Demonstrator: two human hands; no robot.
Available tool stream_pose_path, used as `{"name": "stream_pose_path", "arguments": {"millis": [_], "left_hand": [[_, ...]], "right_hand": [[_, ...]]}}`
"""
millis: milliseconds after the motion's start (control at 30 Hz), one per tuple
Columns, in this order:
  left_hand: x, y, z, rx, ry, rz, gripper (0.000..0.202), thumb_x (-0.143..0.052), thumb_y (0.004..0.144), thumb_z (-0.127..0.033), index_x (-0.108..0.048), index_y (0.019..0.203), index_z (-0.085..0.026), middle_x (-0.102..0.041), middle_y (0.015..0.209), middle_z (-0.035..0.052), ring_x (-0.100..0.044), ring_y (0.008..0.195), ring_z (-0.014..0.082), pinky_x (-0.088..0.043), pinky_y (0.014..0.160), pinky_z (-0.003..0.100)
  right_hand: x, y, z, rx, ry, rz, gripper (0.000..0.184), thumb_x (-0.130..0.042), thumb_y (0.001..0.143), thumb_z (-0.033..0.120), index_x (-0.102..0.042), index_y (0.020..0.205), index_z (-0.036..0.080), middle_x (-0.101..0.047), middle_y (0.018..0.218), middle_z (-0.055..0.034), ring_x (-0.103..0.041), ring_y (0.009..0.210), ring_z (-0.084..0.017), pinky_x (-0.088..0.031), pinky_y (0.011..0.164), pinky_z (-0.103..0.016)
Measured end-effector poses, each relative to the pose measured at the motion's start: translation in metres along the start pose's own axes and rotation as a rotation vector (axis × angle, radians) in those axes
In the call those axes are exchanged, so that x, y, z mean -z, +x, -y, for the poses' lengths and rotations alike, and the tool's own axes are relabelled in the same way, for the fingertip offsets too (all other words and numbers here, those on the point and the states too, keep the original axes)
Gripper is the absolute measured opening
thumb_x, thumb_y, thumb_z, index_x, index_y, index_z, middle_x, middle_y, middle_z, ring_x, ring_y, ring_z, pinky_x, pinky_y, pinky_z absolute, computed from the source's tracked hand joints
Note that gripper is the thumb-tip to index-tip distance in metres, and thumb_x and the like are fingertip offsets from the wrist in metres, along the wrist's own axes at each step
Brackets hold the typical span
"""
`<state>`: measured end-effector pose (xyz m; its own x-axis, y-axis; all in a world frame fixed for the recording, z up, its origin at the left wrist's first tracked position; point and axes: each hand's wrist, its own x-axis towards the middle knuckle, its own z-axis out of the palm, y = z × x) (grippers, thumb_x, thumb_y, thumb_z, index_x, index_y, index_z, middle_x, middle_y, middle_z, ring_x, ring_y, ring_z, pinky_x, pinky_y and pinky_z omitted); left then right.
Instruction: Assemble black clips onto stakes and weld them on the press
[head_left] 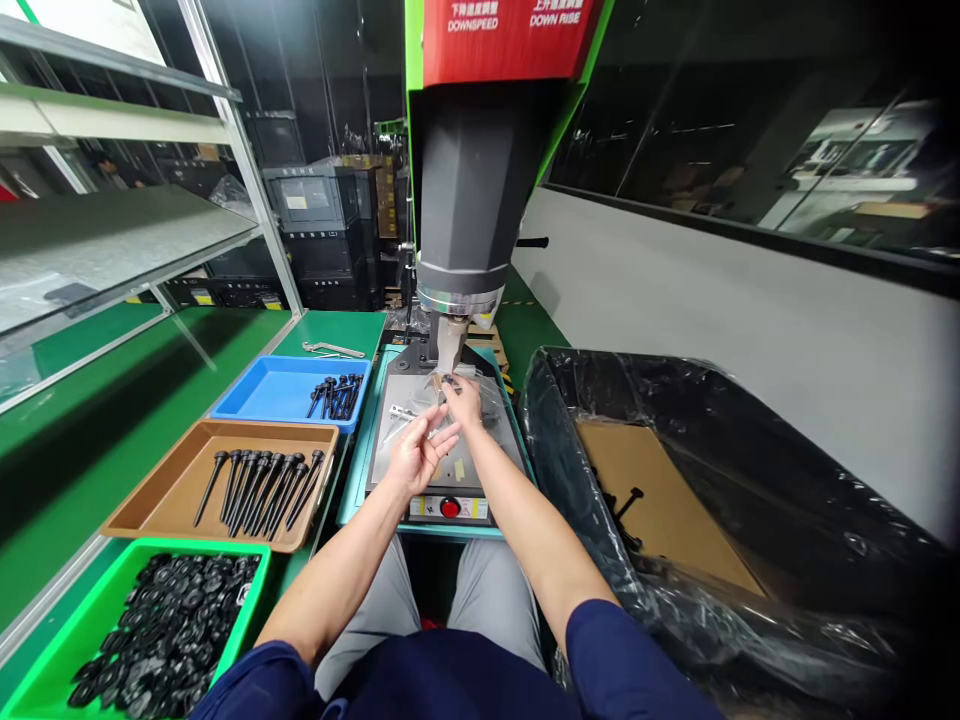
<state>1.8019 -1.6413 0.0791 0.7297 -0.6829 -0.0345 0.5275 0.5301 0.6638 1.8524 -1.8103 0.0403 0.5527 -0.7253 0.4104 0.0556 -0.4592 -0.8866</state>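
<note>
My right hand [466, 402] is at the fixture just below the tip of the press horn [450, 342]. Its fingers are closed around a small black part [448, 381], mostly covered by them. Palm turned up, my left hand [421, 452] hovers over the front of the grey base plate [384, 450] with its fingers apart and nothing in it. A small silver metal piece [401, 411] lies on the plate left of the fixture. At the front of the base is a red button [450, 508].
On the left are a blue tray [247, 388] and a brown tray [172, 470] with black stemmed parts, and a green tray [45, 670] of black rings. A wrench [334, 350] lies behind them. A plastic-lined bin [570, 500] with cardboard and black parts stands right.
</note>
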Motion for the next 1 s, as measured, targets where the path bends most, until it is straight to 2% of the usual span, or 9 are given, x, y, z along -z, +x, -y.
{"name": "stream_pose_path", "arguments": {"millis": [100,233,400,533,633,733,867,1000], "left_hand": [[-0.001,0.001,-0.001,0.015,0.003,0.0,0.026,-0.062,0.09,-0.027,-0.068,0.113,-0.016,-0.06,0.14,0.0134,-0.067,0.113,0.031,-0.059,0.09,0.041],[-0.001,0.002,-0.002,-0.004,0.004,-0.012,0.025,-0.061,0.091,-0.026,-0.069,0.112,-0.015,-0.058,0.141,0.0138,-0.065,0.116,0.0323,-0.058,0.093,0.043],[0.0,0.001,-0.002,-0.012,0.011,-0.021,0.025,-0.061,0.09,-0.026,-0.069,0.111,-0.014,-0.061,0.139,0.0135,-0.068,0.112,0.03,-0.06,0.088,0.039],[0.0,-0.001,0.001,-0.01,0.013,-0.027,0.026,-0.062,0.089,-0.026,-0.069,0.111,-0.014,-0.059,0.14,0.0149,-0.07,0.109,0.0294,-0.061,0.086,0.038],[0.002,-0.003,0.004,0.001,0.019,-0.034,0.026,-0.063,0.089,-0.026,-0.068,0.112,-0.013,-0.058,0.141,0.0158,-0.068,0.112,0.0305,-0.059,0.091,0.042],[0.01,-0.008,0.009,0.018,0.021,-0.036,0.027,-0.062,0.09,-0.026,-0.067,0.113,-0.014,-0.056,0.143,0.016,-0.065,0.117,0.0319,-0.057,0.096,0.046],[0.028,-0.018,0.022,0.067,0.015,-0.065,0.029,-0.061,0.091,-0.028,-0.065,0.116,-0.014,-0.058,0.141,0.0162,-0.065,0.117,0.0308,-0.056,0.098,0.045],[0.042,-0.024,0.032,0.128,0.012,-0.143,0.029,-0.06,0.091,-0.027,-0.061,0.117,-0.014,-0.062,0.135,0.0168,-0.067,0.114,0.028,-0.055,0.098,0.044]], "right_hand": [[0.0,0.004,-0.001,-0.032,0.042,0.003,0.027,-0.061,0.077,0.032,-0.073,0.097,0.019,-0.069,0.108,-0.0105,-0.06,0.112,-0.025,-0.046,0.102,-0.039],[0.001,0.005,0.003,-0.017,0.065,-0.018,0.027,-0.061,0.077,0.032,-0.07,0.097,0.016,-0.067,0.114,-0.0146,-0.061,0.11,-0.026,-0.045,0.102,-0.04],[0.002,0.002,0.011,-0.056,0.063,-0.035,0.026,-0.062,0.075,0.031,-0.065,0.096,0.016,-0.068,0.112,-0.0143,-0.061,0.108,-0.027,-0.044,0.101,-0.042],[0.01,-0.014,0.012,-0.094,0.114,-0.077,0.028,-0.061,0.076,0.036,-0.064,0.098,0.018,-0.069,0.112,-0.0121,-0.061,0.109,-0.026,-0.044,0.101,-0.042],[0.02,-0.037,0.008,-0.144,0.2,-0.081,0.031,-0.063,0.075,0.039,-0.065,0.099,0.018,-0.07,0.114,-0.0121,-0.062,0.109,-0.026,-0.045,0.1,-0.042],[0.033,-0.068,0.001,-0.283,0.398,-0.073,0.033,-0.067,0.072,0.043,-0.064,0.093,0.019,-0.072,0.103,-0.01,-0.066,0.098,-0.024,-0.05,0.092,-0.04],[0.053,-0.116,-0.009,-0.618,0.75,0.038,0.036,-0.077,0.065,0.044,-0.059,0.086,0.021,-0.072,0.086,-0.0047,-0.068,0.07,-0.018,-0.055,0.066,-0.031],[0.075,-0.164,-0.018,-0.828,0.765,0.141,0.042,-0.084,0.06,0.045,-0.059,0.083,0.02,-0.072,0.079,-0.0049,-0.068,0.06,-0.018,-0.053,0.054,-0.028]]}}
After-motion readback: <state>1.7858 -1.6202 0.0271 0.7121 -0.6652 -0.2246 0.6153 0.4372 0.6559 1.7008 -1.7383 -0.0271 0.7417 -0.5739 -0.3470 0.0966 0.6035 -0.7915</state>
